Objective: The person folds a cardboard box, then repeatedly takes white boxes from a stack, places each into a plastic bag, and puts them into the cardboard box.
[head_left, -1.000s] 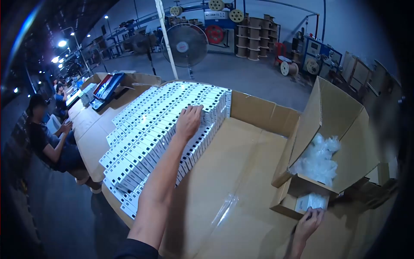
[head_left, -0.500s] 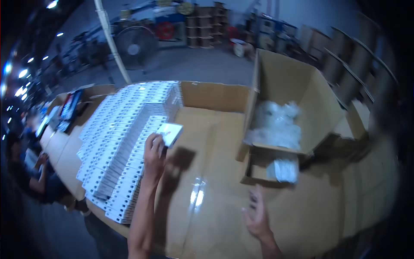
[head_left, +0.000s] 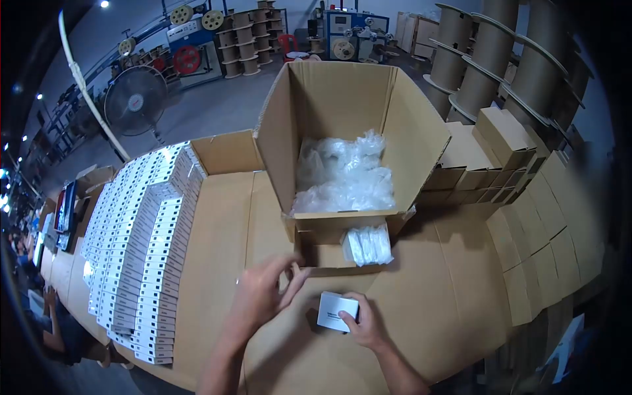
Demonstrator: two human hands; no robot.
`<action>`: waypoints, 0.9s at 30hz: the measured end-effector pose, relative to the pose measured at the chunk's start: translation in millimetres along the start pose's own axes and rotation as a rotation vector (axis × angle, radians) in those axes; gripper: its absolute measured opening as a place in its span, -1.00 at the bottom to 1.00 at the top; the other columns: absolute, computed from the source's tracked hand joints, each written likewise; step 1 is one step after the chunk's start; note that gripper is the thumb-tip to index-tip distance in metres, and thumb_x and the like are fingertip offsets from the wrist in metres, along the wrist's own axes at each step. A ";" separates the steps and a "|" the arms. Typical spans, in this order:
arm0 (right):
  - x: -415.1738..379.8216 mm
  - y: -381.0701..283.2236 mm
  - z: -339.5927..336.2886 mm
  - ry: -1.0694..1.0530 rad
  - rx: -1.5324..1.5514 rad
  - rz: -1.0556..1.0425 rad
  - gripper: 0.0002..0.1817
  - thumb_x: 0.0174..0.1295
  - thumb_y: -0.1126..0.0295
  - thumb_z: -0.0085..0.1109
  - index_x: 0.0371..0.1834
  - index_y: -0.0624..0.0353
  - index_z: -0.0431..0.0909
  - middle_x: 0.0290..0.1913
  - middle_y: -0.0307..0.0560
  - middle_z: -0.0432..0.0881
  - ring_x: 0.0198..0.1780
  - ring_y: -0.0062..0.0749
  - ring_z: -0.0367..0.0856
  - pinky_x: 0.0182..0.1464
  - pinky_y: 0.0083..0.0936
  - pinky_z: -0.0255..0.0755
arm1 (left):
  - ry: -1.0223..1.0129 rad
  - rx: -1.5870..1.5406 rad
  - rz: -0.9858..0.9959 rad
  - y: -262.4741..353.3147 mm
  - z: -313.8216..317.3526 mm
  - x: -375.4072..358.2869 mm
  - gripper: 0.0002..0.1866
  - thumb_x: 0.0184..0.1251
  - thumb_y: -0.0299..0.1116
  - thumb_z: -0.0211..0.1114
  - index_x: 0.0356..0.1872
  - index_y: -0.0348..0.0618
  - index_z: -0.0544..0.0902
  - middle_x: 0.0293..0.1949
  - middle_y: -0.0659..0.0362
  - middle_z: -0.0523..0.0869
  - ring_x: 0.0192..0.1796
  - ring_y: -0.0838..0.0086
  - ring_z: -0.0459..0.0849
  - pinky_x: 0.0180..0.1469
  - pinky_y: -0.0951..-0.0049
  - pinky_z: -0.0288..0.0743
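Note:
A small flat white box (head_left: 334, 312) with dark print on top is held in my right hand (head_left: 364, 324), the thumb pressed on its upper face. My left hand (head_left: 264, 289) is to the left of that box, apart from it, with curled fingers and nothing visible in them; the thumb stands away from the fingers. Just beyond both hands is a small open cardboard box (head_left: 316, 255), where several clear-wrapped packets (head_left: 367, 245) lean at the right end. Long stacked rows of similar white boxes (head_left: 158, 263) stand to the left.
A large open carton (head_left: 421, 141) holding clear plastic bags (head_left: 349, 172) stands behind the small box. Brown cardboard boxes (head_left: 490, 158) are stacked at the right on the cardboard-covered table (head_left: 421, 289). A fan (head_left: 136, 102) stands beyond the table. Another person's arm (head_left: 54, 329) shows at far left.
The view has turned to the right. A white box that my left hand held over the rows is now in my right hand, and my left hand has moved right, away from the rows.

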State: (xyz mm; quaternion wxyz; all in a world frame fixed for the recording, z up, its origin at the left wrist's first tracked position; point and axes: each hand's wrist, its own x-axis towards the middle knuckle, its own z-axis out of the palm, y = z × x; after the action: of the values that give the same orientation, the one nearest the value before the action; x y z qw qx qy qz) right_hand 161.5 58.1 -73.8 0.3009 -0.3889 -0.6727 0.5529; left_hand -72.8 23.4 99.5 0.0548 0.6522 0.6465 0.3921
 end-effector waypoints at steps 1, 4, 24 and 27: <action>0.9 -1.2 -7.6 0.045 -0.206 -0.133 -0.57 0.40 0.39 0.30 0.29 0.16 0.43 -0.02 0.05 0.68 -0.22 -0.30 0.73 -0.10 -0.30 0.64 | 0.012 -0.004 0.082 0.8 7.0 40.2 -0.81 0.27 -0.38 0.48 -0.20 -0.23 0.69 -0.42 0.05 0.73 -0.44 0.24 0.72 -0.35 0.29 0.59; 4.6 -10.3 -12.8 0.164 -0.161 -0.190 -0.62 0.19 0.32 0.44 0.05 0.19 0.62 -0.11 0.10 0.75 -0.10 0.03 0.74 -0.01 -0.18 0.59 | -0.093 -0.013 0.259 -24.2 62.4 161.6 -0.84 0.17 -0.45 0.46 -0.26 -0.29 0.73 -0.30 -0.09 0.75 -0.21 0.00 0.73 -0.11 0.14 0.59; -0.5 5.5 -32.9 0.088 -0.264 -0.356 -0.78 0.30 0.46 0.26 -0.04 -0.03 0.77 -0.27 -0.04 0.75 -0.27 -0.17 0.62 -0.18 -0.36 0.51 | 0.031 -0.857 -0.086 -13.1 81.5 197.4 -0.86 0.57 -0.44 0.04 -0.19 -0.25 0.54 -0.41 0.31 0.49 -0.42 0.63 0.48 -0.34 0.49 0.50; -11.6 31.3 -38.3 0.035 0.124 -0.104 -0.80 0.33 0.48 0.21 -0.04 0.11 0.75 -0.30 -0.05 0.75 -0.23 -0.25 0.63 -0.11 -0.35 0.50 | 0.004 -0.881 -0.225 5.0 58.9 86.7 -0.81 0.58 -0.28 0.26 -0.14 -0.21 0.64 -0.40 0.39 0.55 -0.37 0.72 0.44 -0.31 0.62 0.35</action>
State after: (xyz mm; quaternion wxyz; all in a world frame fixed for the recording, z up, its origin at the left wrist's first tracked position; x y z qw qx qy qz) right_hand 205.4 70.4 -96.1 0.3645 -0.3437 -0.6509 0.5704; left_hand -46.9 125.2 100.1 0.3683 0.4916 0.4850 0.6225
